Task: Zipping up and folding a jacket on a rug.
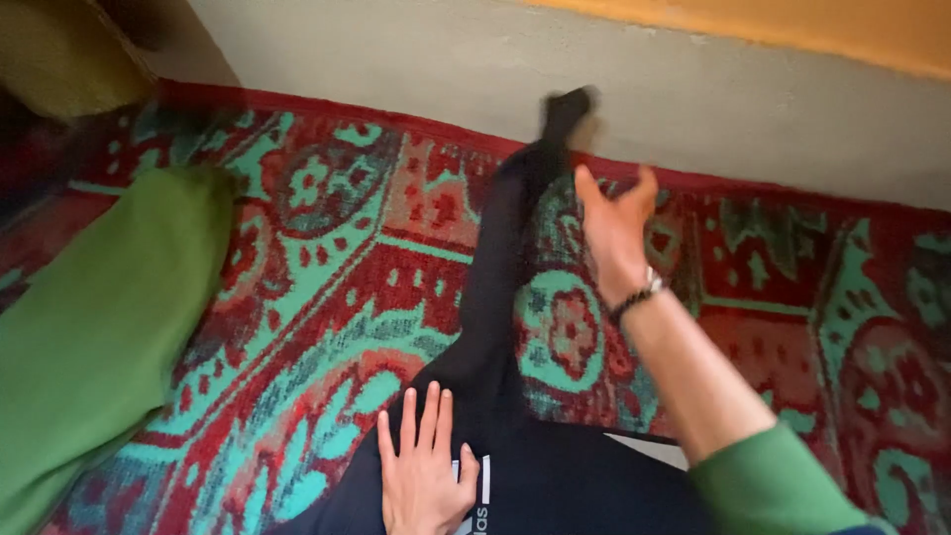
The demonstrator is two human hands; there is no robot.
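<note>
Flat on soft dark navy trousers (515,476), left hand (426,471) presses with fingers spread; right hand (614,228) hangs open beside the long, blurred leg stretched across a woven red-and-teal carpet (327,297), green cushion (89,337) nearby.

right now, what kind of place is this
Probably a room in a home, at floor level: a patterned red and teal rug, a plain wall behind it, and a green cushion beside a dark garment.
</note>
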